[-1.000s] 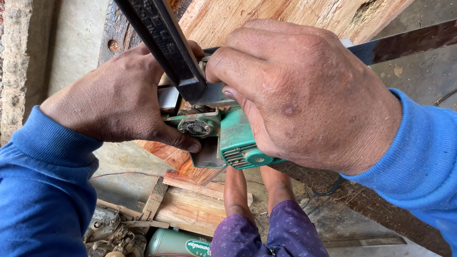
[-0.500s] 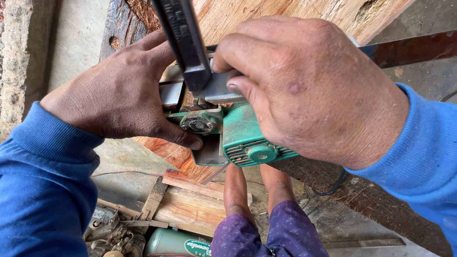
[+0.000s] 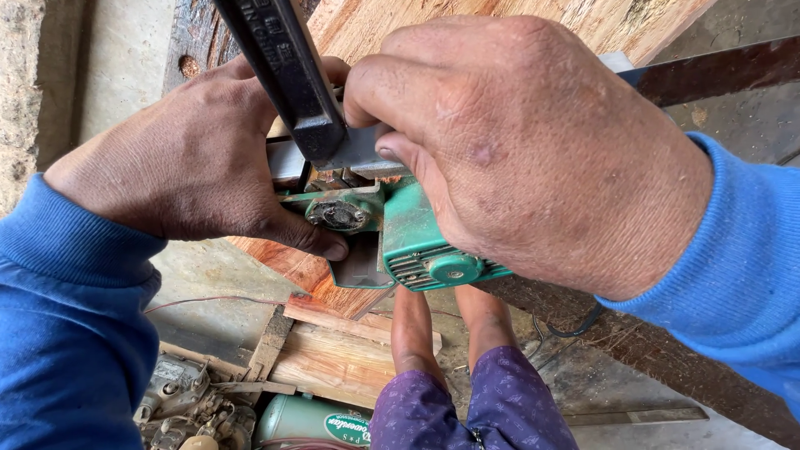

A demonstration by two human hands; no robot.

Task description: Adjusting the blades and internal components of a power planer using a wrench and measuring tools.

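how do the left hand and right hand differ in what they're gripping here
The left hand wraps the green power tool from the side, its thumb lying under the bolt; the right hand covers the tool from above. The right hand's fingertips pinch a grey metal plate beside the dark metal bar; the left hand's fingers are hidden behind it. Both wear blue sleeves.

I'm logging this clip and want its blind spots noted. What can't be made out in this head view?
- Green power tool: upper body hidden under the right hand.
- Black metal bar: upper end cut off by the top edge.
- Left hand: fingertips hidden behind the bar and tool.
- Wooden plank: far end cut off by the top edge.
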